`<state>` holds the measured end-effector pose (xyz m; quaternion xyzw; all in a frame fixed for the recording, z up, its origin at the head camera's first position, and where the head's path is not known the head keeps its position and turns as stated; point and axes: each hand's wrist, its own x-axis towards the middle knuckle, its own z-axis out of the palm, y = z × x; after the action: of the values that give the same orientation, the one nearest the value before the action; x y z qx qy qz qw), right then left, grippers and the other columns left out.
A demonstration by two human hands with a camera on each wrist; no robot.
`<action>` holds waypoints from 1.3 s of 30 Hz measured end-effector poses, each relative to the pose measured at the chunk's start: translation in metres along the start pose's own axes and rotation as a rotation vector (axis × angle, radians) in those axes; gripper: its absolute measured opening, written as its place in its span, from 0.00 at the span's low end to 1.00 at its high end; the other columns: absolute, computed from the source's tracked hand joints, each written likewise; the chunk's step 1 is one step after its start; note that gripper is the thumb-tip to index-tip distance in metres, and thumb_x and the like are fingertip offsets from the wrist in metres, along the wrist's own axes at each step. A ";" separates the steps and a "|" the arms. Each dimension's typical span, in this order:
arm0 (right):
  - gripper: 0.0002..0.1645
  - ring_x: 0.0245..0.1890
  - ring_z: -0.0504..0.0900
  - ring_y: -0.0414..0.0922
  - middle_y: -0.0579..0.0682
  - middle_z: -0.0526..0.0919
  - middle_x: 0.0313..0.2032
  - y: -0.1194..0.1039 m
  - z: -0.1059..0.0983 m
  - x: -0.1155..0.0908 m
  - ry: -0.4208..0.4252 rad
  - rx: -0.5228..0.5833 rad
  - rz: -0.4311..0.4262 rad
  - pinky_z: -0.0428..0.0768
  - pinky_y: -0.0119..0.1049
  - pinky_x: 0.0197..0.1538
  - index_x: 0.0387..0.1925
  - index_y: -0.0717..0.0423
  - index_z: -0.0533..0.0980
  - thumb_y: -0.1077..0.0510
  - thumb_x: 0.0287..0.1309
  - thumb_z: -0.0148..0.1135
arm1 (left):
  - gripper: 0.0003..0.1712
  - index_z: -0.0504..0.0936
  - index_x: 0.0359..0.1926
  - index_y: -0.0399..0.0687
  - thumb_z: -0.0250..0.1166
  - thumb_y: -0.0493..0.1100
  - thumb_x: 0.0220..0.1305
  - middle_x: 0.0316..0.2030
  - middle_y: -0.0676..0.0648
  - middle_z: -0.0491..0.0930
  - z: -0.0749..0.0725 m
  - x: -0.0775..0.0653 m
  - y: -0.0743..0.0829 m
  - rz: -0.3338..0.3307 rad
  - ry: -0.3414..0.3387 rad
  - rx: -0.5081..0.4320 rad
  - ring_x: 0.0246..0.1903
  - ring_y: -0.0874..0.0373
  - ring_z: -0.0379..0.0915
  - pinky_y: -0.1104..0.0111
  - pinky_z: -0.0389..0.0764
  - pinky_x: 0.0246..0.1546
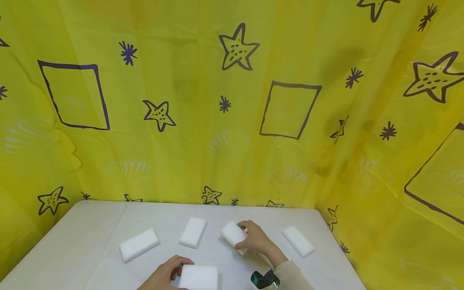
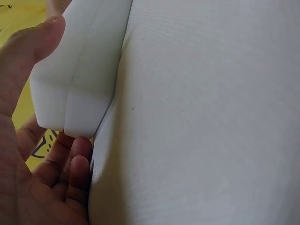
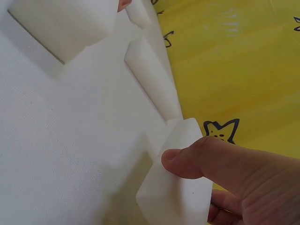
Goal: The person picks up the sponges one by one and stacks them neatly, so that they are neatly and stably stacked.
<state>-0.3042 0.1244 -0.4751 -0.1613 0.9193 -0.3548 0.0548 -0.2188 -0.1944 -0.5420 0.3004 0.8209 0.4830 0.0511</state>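
My left hand holds a stack of two white sponge blocks by its left end at the front of the table. Its fingertips sit at the far corner and the thumb lies along the near side; in the left wrist view the seam between both sponges shows. Farther back and to the right, my right hand pinches another white sponge between thumb and fingers. That sponge is tilted and casts a shadow on the tabletop in the right wrist view.
On the white table lie three more sponges: one at the left, one at centre back and one at the right. A yellow patterned curtain hangs behind and beside the table. A dark device is at my right wrist.
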 end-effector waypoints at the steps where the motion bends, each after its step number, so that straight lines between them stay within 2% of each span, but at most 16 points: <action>1: 0.42 0.45 0.77 0.53 0.57 0.78 0.48 0.000 0.000 0.000 -0.003 0.001 -0.005 0.79 0.49 0.46 0.56 0.68 0.73 0.60 0.37 0.80 | 0.30 0.75 0.56 0.43 0.74 0.48 0.56 0.35 0.62 0.67 0.000 0.000 0.000 0.003 0.000 0.002 0.29 0.73 0.60 0.74 0.67 0.28; 6: 0.41 0.44 0.77 0.52 0.58 0.78 0.46 -0.003 -0.002 -0.001 -0.009 -0.003 -0.024 0.79 0.48 0.44 0.55 0.67 0.74 0.60 0.36 0.80 | 0.28 0.75 0.56 0.44 0.74 0.47 0.56 0.35 0.63 0.67 0.001 -0.001 0.000 0.039 0.009 0.020 0.29 0.74 0.60 0.75 0.67 0.28; 13: 0.41 0.43 0.76 0.53 0.59 0.77 0.45 -0.008 -0.005 -0.002 -0.022 -0.008 -0.028 0.79 0.50 0.43 0.56 0.63 0.75 0.62 0.35 0.80 | 0.29 0.76 0.56 0.44 0.75 0.47 0.55 0.35 0.62 0.67 0.000 -0.001 0.000 0.017 0.013 0.012 0.30 0.73 0.60 0.74 0.66 0.28; 18: 0.41 0.44 0.76 0.53 0.58 0.77 0.45 -0.012 -0.007 -0.003 -0.037 -0.007 -0.048 0.79 0.51 0.44 0.56 0.63 0.75 0.61 0.35 0.80 | 0.29 0.75 0.56 0.45 0.75 0.47 0.55 0.35 0.62 0.67 0.000 -0.001 0.001 0.025 0.017 0.016 0.30 0.72 0.60 0.74 0.66 0.28; 25: 0.40 0.44 0.77 0.53 0.57 0.78 0.45 -0.018 -0.010 -0.008 -0.047 0.003 -0.091 0.78 0.50 0.44 0.55 0.65 0.75 0.62 0.35 0.80 | 0.29 0.76 0.55 0.43 0.75 0.48 0.55 0.35 0.61 0.67 0.000 0.000 0.004 -0.026 0.002 0.001 0.30 0.72 0.60 0.74 0.66 0.29; 29: 0.39 0.43 0.77 0.52 0.56 0.78 0.45 -0.023 -0.012 -0.010 -0.051 0.007 -0.096 0.78 0.48 0.45 0.54 0.65 0.75 0.61 0.35 0.80 | 0.30 0.76 0.56 0.43 0.74 0.49 0.56 0.35 0.61 0.67 0.000 0.000 0.004 -0.031 0.000 0.005 0.30 0.72 0.60 0.74 0.66 0.29; 39: 0.38 0.43 0.77 0.52 0.54 0.78 0.44 -0.034 -0.014 -0.016 -0.061 0.002 -0.127 0.78 0.44 0.44 0.52 0.65 0.76 0.61 0.34 0.80 | 0.29 0.75 0.56 0.43 0.74 0.48 0.56 0.35 0.62 0.66 0.000 0.000 0.002 0.009 0.002 0.018 0.29 0.74 0.60 0.74 0.66 0.28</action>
<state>-0.2833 0.1148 -0.4416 -0.2300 0.9048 -0.3532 0.0602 -0.2178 -0.1934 -0.5409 0.3043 0.8238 0.4761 0.0453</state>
